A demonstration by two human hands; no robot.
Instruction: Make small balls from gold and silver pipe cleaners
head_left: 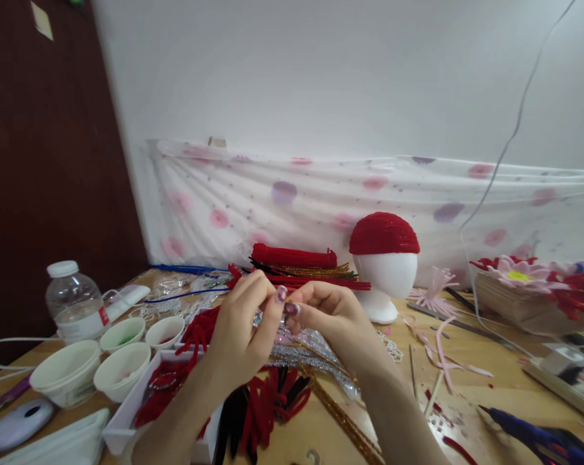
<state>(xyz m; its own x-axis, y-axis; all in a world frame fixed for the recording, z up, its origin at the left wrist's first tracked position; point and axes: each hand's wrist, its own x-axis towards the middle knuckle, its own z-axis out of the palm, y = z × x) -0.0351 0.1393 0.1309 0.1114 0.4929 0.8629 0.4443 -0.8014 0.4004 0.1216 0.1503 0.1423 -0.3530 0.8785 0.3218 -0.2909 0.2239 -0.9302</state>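
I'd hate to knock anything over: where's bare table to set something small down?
Mostly bare tabletop shows at right, between pink strips and the blue glue gun; a narrower patch lies between gold pipe cleaners and a red and black bundle. The left is crowded: cups, plastic bottle, white box.

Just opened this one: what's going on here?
A person's bare left hand and right hand meet above the wooden table, fingertips pinched around a small gold-coloured piece, mostly hidden. Below them lie glittery gold stems, and a white open box holds fuzzy red material. Behind, a white mannequin head wears a red cap-like covering.
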